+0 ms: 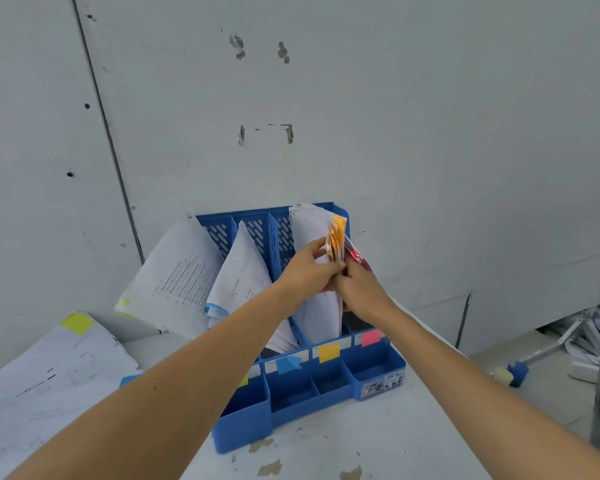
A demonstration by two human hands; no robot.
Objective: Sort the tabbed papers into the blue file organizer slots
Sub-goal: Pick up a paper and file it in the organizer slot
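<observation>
My left hand (309, 270) and right hand (361, 289) press together, both clamped on the orange-and-pink-tabbed sheaf (317, 244) standing in the right-hand slots of the blue organizer (243, 420). 2 slots further left already hold papers. A loose tabbed pile (49, 375) lies to its left, so I judge sorting well along but unfinished.

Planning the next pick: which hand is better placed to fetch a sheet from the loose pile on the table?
Left. The loose pile lies left of the blue organizer, on the side of the left hand; the right hand, at the orange-tabbed stack, would have to cross over.
</observation>
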